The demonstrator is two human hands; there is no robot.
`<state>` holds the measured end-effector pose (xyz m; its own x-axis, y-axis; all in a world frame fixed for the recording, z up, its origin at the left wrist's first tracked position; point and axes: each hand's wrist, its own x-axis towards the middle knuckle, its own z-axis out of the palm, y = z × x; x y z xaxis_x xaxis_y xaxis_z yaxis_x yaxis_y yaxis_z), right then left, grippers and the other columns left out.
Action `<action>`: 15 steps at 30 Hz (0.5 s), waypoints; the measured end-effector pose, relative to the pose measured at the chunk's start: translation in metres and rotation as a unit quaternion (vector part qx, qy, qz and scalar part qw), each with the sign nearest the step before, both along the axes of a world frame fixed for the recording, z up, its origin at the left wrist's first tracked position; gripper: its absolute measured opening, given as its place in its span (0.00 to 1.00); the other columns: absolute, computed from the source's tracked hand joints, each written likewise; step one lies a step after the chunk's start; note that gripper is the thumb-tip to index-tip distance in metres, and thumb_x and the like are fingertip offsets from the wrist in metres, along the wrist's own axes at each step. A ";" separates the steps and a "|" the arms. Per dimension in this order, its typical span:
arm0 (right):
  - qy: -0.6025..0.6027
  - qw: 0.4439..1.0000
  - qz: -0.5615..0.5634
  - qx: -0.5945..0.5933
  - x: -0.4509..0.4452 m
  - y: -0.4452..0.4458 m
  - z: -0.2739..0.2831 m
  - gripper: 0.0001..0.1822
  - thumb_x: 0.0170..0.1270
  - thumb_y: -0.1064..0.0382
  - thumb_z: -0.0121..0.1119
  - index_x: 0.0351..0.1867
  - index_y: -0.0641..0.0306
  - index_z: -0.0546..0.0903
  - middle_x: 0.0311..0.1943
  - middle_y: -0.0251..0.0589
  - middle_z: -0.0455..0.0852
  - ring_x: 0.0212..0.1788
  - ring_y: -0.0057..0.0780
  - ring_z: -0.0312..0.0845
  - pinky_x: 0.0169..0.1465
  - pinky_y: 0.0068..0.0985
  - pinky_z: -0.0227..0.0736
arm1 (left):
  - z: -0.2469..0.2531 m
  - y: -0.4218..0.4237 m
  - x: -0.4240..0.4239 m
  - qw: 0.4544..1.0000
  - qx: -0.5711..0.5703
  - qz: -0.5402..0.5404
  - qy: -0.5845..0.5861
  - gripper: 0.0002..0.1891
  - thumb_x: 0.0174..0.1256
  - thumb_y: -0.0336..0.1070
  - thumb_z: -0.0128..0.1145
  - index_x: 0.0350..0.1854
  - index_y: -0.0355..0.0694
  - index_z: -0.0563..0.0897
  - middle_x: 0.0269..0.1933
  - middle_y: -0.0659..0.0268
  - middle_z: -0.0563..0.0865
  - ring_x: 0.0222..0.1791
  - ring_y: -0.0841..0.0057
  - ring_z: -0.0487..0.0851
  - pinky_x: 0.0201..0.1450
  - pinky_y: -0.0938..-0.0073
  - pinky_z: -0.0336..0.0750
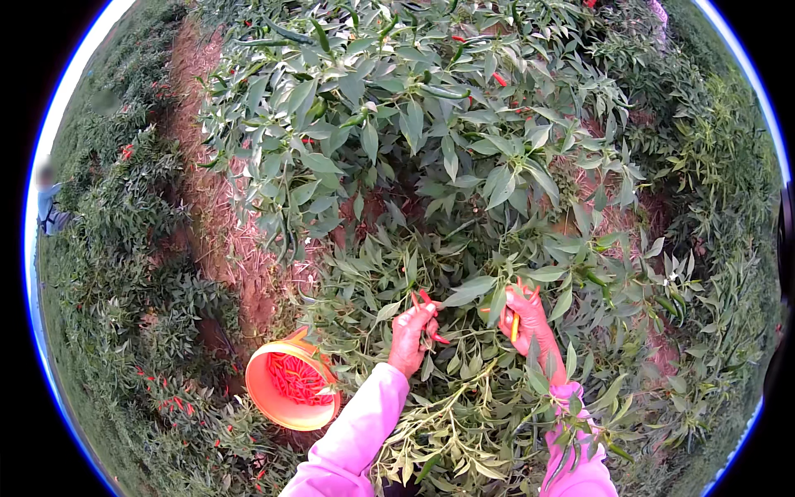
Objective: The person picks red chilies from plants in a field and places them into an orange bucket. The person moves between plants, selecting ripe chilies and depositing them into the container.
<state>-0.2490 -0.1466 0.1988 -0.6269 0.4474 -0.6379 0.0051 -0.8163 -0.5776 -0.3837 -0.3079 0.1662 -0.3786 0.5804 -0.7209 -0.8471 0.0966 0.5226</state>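
Several red chillies (423, 297) stick out of my left hand (413, 335), whose fingers are closed around them among the leaves of a chilli plant (397, 267). To its right, my right hand (526, 320) also holds chillies: an orange one (515, 327) lies along the palm and red tips show above the fingers. Leaves partly cover that hand and its pink sleeve (568, 410). An orange bucket (261, 385), tilted, stands to the left of my left forearm. Many picked red chillies (298, 379) lie in it.
Green chillies (444, 92) hang from the tall plant ahead. A strip of reddish soil with straw (211, 205) runs along the left, beside another row of chilli plants (124, 248). A person (49, 202) stands at the far left edge. Pale, wilted stems (450, 410) lie between my forearms.
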 end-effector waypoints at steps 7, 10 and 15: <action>0.004 0.998 -0.003 -0.059 0.001 -0.009 -0.001 0.08 0.62 0.62 0.58 0.30 0.61 0.72 0.16 0.32 0.74 0.10 0.15 0.63 0.11 0.12 0.57 | 0.028 -0.041 -0.011 0.999 0.018 0.005 0.038 0.13 0.65 0.39 0.53 0.41 0.33 0.79 0.17 0.74 0.72 0.13 0.91 0.64 0.13 0.89 0.54; 0.013 0.998 -0.001 -0.066 0.004 -0.010 -0.009 0.08 0.63 0.60 0.57 0.31 0.60 0.73 0.17 0.31 0.74 0.07 0.15 0.58 0.08 0.13 0.54 | 0.041 -0.071 -0.015 0.999 0.000 0.024 0.044 0.12 0.65 0.39 0.54 0.41 0.35 0.79 0.17 0.75 0.72 0.12 0.91 0.62 0.13 0.88 0.52; -0.010 0.994 -0.085 -0.074 0.015 -0.015 -0.008 0.07 0.62 0.61 0.57 0.32 0.58 0.73 0.18 0.32 0.74 0.08 0.17 0.61 0.08 0.15 0.53 | 0.057 -0.137 -0.020 0.988 -0.039 0.135 0.060 0.11 0.67 0.43 0.52 0.33 0.40 0.76 0.16 0.74 0.72 0.07 0.89 0.62 0.08 0.87 0.54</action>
<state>-0.2336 -0.1621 0.1909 -0.5360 0.4470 -0.7161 -0.1300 -0.8819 -0.4532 -0.4040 -0.4446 0.2236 -0.5979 0.3915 -0.6995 -0.7795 -0.0804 0.6213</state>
